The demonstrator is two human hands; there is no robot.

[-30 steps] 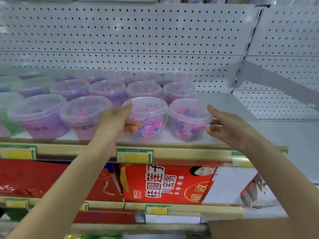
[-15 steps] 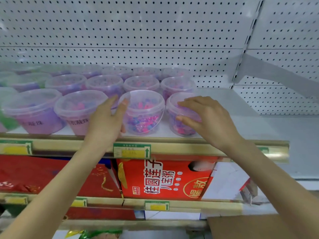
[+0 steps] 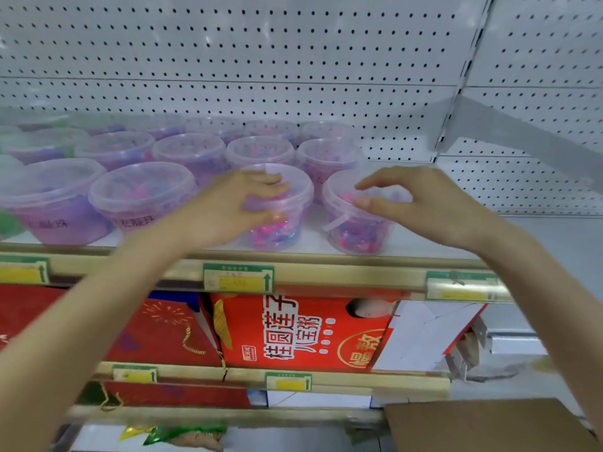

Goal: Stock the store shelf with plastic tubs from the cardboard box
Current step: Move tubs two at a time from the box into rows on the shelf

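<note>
Left hand (image 3: 228, 210) is shifting onto the clear bead-filled plastic tub (image 3: 277, 231), fingers (image 3: 261, 180) spread; right hand (image 3: 424, 207) is pinching its twin (image 3: 352, 234), likely squaring both behind the gold rail (image 3: 342, 272).
</note>
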